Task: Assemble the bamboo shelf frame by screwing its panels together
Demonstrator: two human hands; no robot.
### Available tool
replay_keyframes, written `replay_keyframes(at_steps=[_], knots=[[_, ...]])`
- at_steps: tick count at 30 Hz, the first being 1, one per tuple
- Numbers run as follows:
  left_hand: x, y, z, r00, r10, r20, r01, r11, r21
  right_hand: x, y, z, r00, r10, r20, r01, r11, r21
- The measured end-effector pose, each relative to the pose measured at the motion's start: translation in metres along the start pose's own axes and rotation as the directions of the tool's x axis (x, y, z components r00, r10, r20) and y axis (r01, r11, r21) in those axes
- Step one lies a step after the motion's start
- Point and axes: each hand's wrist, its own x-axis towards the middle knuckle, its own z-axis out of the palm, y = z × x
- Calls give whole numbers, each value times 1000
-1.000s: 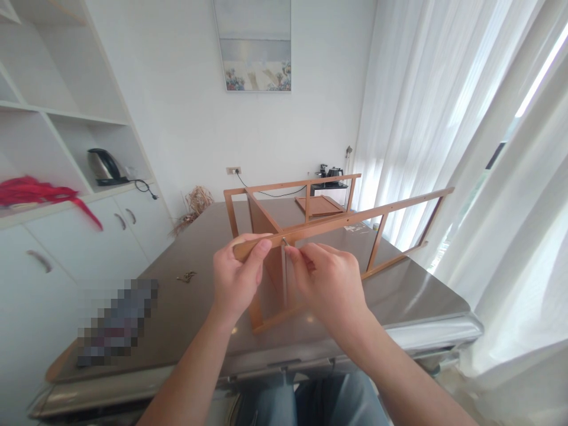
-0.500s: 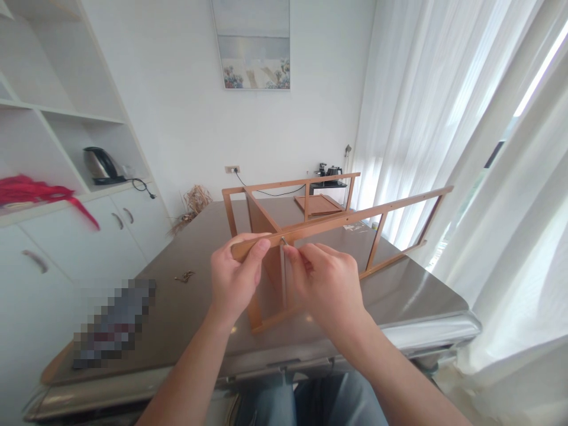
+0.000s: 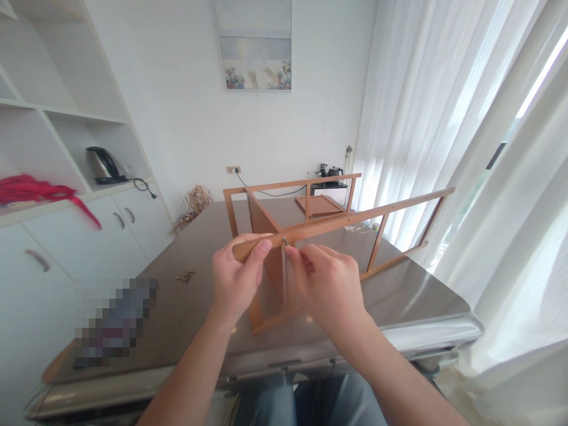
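Observation:
A brown wooden frame with a cross panel stands on its side on the table. My left hand is closed round the near end of its front rail, thumb on the rail's face. Close beside it, my right hand pinches a thin metal piece, whose tip meets the rail where the panel joins. Whether this is a screw or a hex key is too small to tell. Several small metal screws lie loose on the table to the left.
The grey-brown table has a shiny metal front edge. A blurred-out packet lies at its left, and a flat wooden panel at the back. A kettle sits in the left cabinet; white curtains hang on the right.
Both hands keep their grip in almost the same place. The whole view has shifted very slightly, with no clear movement of the frame or the metal piece.

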Motion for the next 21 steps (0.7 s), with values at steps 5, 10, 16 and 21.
replay_keyframes(at_steps=[5,10,16,21], knots=[[0,0,0,1000,-3,-9,3,1000,4,0,0,1,1000,-1,-8,1,1000,1],[0,0,1,1000,1,-6,-1,1000,-2,0,-1,1,1000,12,1,-12,1000,0],[-1,1,2,1000,-2,-9,2,1000,-3,1,-2,0,1000,25,7,-26,1000,4],[-1,2,1,1000,-6,-8,6,1000,3,1,-2,0,999,24,25,-24,1000,10]])
